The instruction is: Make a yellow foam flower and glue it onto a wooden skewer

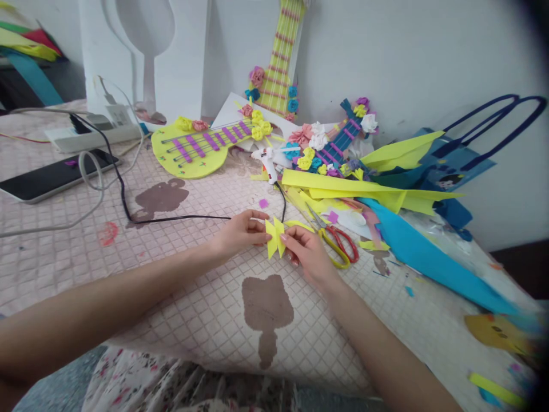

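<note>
Guiding from afar, I had the left hand [243, 233] and right hand [307, 252] nearly closed, pinching the paper [271, 247] over the table [201, 312], judging it light, easily creased, best held by outer edges.

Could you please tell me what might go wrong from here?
The black cord passes close behind the left hand, so a sweep of that hand might snag it and tug the white glue gun.
The scissors lie just beyond the right hand, which could knock them if it moves outward.
The small yellow paper, pinched in the fingertips of both hands, might crease or tear if pulled unevenly.
</note>
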Motion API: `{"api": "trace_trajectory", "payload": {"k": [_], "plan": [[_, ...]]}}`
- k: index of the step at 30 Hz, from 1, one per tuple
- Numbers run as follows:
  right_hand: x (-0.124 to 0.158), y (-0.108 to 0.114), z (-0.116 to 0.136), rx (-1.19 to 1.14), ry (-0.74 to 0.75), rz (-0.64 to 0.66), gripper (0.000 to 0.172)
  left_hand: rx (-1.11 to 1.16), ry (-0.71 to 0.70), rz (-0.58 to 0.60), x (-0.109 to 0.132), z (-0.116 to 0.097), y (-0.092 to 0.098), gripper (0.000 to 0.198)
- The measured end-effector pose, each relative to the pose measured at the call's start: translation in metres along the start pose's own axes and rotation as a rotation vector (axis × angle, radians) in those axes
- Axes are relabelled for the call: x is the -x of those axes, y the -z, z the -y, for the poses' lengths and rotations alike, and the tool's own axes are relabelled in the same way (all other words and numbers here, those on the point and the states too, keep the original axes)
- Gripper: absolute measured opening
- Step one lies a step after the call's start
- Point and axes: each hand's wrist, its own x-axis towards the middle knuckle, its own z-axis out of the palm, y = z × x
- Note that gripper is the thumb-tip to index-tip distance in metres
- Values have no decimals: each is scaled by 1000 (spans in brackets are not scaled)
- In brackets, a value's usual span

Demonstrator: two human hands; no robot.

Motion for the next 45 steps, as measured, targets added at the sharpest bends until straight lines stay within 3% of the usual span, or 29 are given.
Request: {"api": "trace_trajectory", "payload": {"k": [20, 33, 45], "plan": [[-1, 0, -2, 119, 84, -29, 24, 60, 76, -59, -2, 1, 2, 29], [1, -4, 4, 347, 179, -31, 20, 94, 120, -43, -3, 4, 0, 23], [3, -6, 5, 223, 131, -17, 17, 96, 153, -36, -2, 5, -1, 17]]}}
